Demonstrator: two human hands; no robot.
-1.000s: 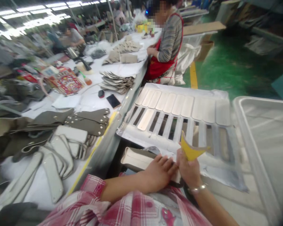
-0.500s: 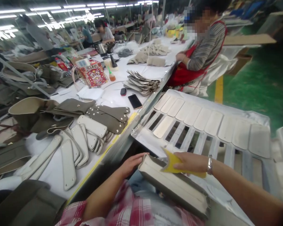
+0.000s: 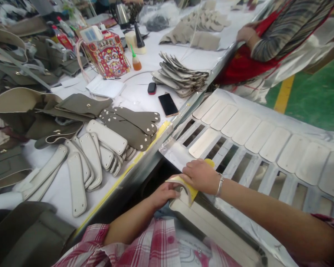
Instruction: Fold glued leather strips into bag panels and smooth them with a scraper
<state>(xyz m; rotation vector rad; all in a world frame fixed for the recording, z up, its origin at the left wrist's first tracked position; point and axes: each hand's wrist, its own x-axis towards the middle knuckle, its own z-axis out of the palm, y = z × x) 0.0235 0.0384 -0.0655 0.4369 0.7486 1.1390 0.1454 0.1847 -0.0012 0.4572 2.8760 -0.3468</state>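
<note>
In the lower centre of the frame, a yellow curved tool [image 3: 194,193] is held in the right hand [image 3: 199,175], whose grip is closed around it, with a bracelet [image 3: 219,185] worn on the wrist. The tool's hollowed edge is set over the near-left end of a long cream-faced piece [image 3: 211,220] with dark sides, which slants down toward the bottom right. The left hand [image 3: 161,194] is placed at that same end, its thumb and fingers bent close by the tool's tip; whether the edge is pinched in that grip cannot be told, as the fingertips are partly hidden. To the right, a slotted frame [image 3: 180,154] is covered along its far part by a row of pale panels [image 3: 254,137]. At the left, white riveted strips [image 3: 77,185] and dark strips [image 3: 136,129] are spread on the worktop [image 3: 140,91]. Farther up, near the centre, a phone [image 3: 168,104], a small black case [image 3: 151,88] and a fanned stack of strips [image 3: 180,78] are seen, with a red patterned bag [image 3: 111,57] and a bottle [image 3: 136,65] to their upper left. In the upper right, a co-worker's hand [image 3: 247,34] is held before a red apron [image 3: 247,68].
</note>
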